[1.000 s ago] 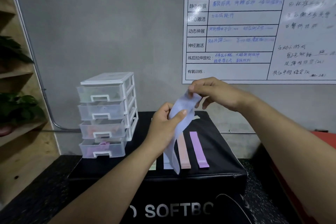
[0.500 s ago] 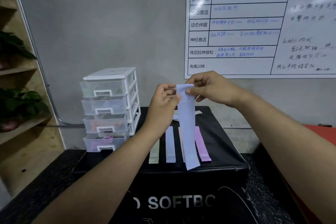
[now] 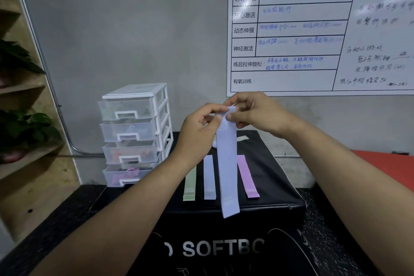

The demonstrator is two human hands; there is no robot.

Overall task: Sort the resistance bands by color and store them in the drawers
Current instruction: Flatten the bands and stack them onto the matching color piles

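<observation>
A pale blue resistance band (image 3: 227, 163) hangs straight down in front of me. My left hand (image 3: 199, 129) and my right hand (image 3: 255, 112) both pinch its top edge. On the black soft box (image 3: 275, 186) below lie a green band (image 3: 190, 184), a second pale blue band (image 3: 209, 178) and a pink-purple band (image 3: 247, 177); the hanging band hides what lies between them. A white four-drawer unit (image 3: 134, 134) stands at the box's back left, all drawers closed, with orange and pink bands showing through the lower two.
Wooden shelves (image 3: 24, 159) with potted plants (image 3: 26, 127) run along the left. A whiteboard (image 3: 313, 29) hangs on the grey wall behind. A red surface (image 3: 389, 163) sits at the right. Small pale pieces (image 3: 243, 139) lie at the back of the box.
The band was bent between my hands a second ago; both hands have since taken its top edge and it hangs straight. The view has drifted down slightly.
</observation>
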